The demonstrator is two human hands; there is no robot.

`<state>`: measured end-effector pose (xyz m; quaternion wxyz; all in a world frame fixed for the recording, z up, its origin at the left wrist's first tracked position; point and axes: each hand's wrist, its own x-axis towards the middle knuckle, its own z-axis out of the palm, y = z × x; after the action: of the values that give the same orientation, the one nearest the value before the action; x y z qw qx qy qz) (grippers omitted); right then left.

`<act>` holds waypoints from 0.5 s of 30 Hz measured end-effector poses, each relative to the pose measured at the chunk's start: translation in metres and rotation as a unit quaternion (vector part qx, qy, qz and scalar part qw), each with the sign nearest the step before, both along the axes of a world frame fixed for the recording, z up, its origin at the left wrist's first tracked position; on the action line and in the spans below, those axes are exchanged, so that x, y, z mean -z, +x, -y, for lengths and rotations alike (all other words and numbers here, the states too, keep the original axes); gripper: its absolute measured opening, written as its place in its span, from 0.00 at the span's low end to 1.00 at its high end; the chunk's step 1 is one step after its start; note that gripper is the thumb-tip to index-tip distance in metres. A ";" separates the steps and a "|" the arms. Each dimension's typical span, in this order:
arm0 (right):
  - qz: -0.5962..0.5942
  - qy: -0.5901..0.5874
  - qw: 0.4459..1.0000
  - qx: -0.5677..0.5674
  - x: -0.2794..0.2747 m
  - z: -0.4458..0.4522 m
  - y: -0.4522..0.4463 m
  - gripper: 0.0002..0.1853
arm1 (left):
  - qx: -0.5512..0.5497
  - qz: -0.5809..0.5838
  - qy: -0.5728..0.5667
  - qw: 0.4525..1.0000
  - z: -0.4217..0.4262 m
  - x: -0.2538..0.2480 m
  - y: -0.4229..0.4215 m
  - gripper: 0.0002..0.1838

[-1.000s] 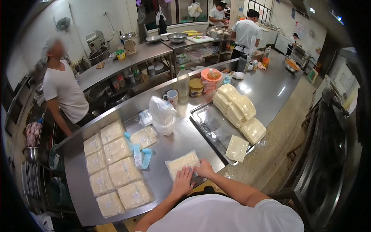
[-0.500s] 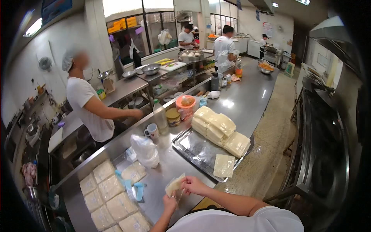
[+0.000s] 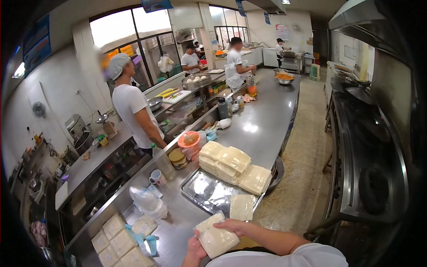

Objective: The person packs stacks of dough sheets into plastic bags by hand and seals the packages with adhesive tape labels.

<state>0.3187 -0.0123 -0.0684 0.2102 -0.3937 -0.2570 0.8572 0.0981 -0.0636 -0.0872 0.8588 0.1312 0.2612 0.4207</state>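
Between my hands is a clear plastic pack of square cream-coloured wrappers [image 3: 217, 238], held low in front of my body. My left hand [image 3: 195, 247] grips its left edge, and the fingers of my right hand [image 3: 232, 226] are closed on its upper right edge. Just beyond lies a small stack of bare wrappers [image 3: 242, 206] on the near corner of a metal tray [image 3: 195, 190]. Tall piles of the same wrappers [image 3: 226, 159] fill the tray's far side. To the left, several bagged wrapper packs [image 3: 116, 238] lie in rows beside light-blue plastic pieces [image 3: 150, 244].
A white plastic bag [image 3: 147, 202], a mug [image 3: 157, 177], a bottle [image 3: 163, 161], a tin [image 3: 178, 158] and an orange-lidded tub [image 3: 190, 141] line the table's back edge. A person in a hair cap [image 3: 133, 107] stands across the table. Black stoves [image 3: 369, 147] run along the right.
The pack in my hands now faces up and shows its full square, where before it was tilted and partly hidden. My view has turned. The person opposite has lowered an outstretched arm.
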 end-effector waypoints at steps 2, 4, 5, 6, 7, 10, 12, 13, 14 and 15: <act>-0.020 -0.005 0.999 0.029 0.004 0.001 0.015 0.24 | 0.000 -0.022 -0.011 1.000 -0.002 -0.011 0.020 0.44; -0.026 -0.005 0.998 0.053 0.006 0.002 0.030 0.23 | 0.018 0.016 -0.011 1.000 -0.006 -0.009 0.033 0.45; -0.023 0.000 0.998 0.062 0.005 0.001 0.037 0.22 | 0.027 0.037 -0.009 0.999 -0.010 -0.009 0.040 0.46; -0.020 0.002 0.997 0.071 0.004 0.002 0.043 0.22 | 0.028 0.031 -0.010 0.999 -0.011 -0.010 0.047 0.46; -0.019 0.004 0.996 0.092 0.002 0.002 0.050 0.22 | 0.029 0.026 -0.009 0.999 -0.013 -0.012 0.054 0.46; -0.010 0.007 0.985 0.171 -0.008 0.006 0.067 0.21 | 0.052 0.087 -0.037 0.994 -0.020 0.002 0.068 0.45; 0.003 0.013 0.970 0.241 -0.021 0.005 0.075 0.20 | 0.045 0.114 -0.045 0.991 -0.016 0.011 0.078 0.43; 0.009 0.019 0.961 0.276 -0.029 0.006 0.077 0.19 | 0.029 0.108 -0.039 0.993 -0.010 0.010 0.086 0.41; 0.016 0.023 0.950 0.310 -0.037 0.007 0.078 0.18 | 0.013 0.102 -0.035 0.994 -0.003 0.010 0.092 0.40; 0.023 0.026 0.938 0.344 -0.042 0.010 0.079 0.18 | -0.004 0.091 -0.027 0.995 0.002 0.009 0.098 0.38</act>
<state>0.3981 -0.0226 -0.0261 0.4965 -0.4719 -0.1329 0.7163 0.1960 -0.0656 -0.0958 0.8807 0.0680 0.1938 0.4268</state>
